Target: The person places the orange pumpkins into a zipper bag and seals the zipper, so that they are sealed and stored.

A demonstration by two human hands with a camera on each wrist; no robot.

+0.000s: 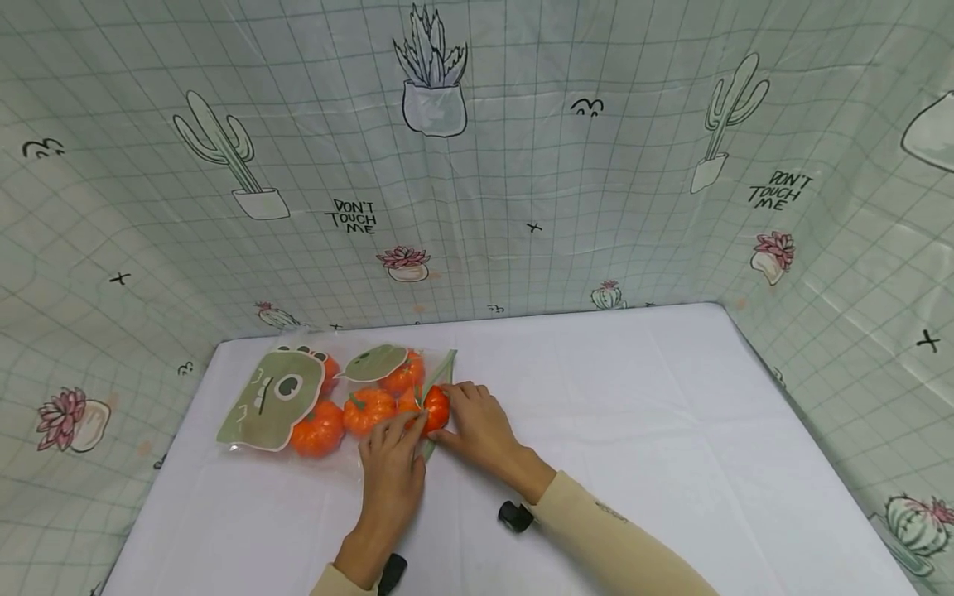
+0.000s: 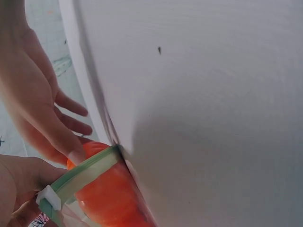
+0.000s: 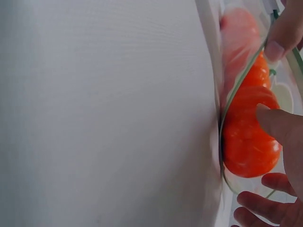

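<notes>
A clear zip bag with a green cartoon print lies flat at the left of the table, holding several small orange pumpkins. Its green-edged mouth faces right and stands parted. My left hand pinches the near part of that edge, close to the white slider. At the mouth, my right hand holds a red-orange pumpkin, thumb on its side and fingers around the far side. In the right wrist view, this pumpkin sits within the opening, beside another orange pumpkin.
A white cloth covers the table. Behind and at both sides hangs a pale green checked curtain printed with cacti. Black wrist devices sit below both wrists, close over the tabletop.
</notes>
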